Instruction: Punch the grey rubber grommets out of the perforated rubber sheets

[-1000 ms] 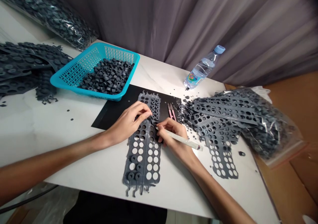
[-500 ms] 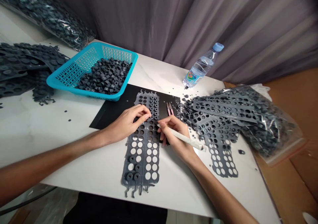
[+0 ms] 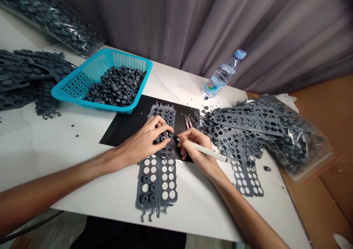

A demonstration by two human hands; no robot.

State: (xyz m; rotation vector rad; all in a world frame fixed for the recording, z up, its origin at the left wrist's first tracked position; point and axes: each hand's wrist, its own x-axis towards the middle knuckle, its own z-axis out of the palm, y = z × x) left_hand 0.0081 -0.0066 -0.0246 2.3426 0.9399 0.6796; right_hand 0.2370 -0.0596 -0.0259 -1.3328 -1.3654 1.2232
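Note:
A long grey rubber sheet full of punched round holes lies across a black mat on the white table. My left hand rests on the sheet's middle, its fingers curled and pinching small grey rings still in the sheet. My right hand sits at the sheet's right edge, closed on a thin white stick tool held like a pen, its tip near the sheet. A few rings remain near the sheet's front end.
A turquoise basket holds loose grey rings behind the mat. Small pink snips lie on the mat. Emptied sheets and a clear bag of rings pile up right. A water bottle stands behind; more sheets lie left.
My left hand has slid a little toward me along the sheet and its fingers have spread over the rings. My right hand has barely shifted.

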